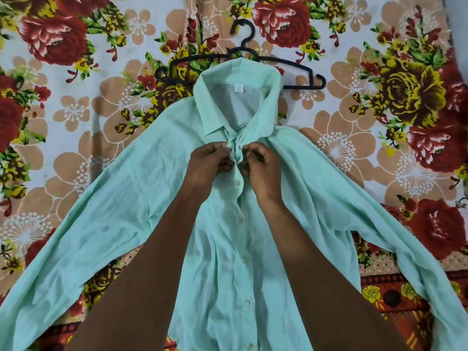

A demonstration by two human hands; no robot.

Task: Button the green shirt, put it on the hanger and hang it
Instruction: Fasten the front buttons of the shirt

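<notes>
2 hands, left hand and right hand, pinch the shirt placket just below the collar. Beyond it, the hanger lies on the sheet.

My fingertips hide the top button under my grip, so I cannot tell if it is through. Beyond my grip, the collar covers the middle of the hanger. Both sleeve ends of the shirt run off the frame's edges.

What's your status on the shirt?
Left hand and right hand both pinching shirt at top button. Lower buttons done. Hanger under collar, nothing blocking.
</notes>
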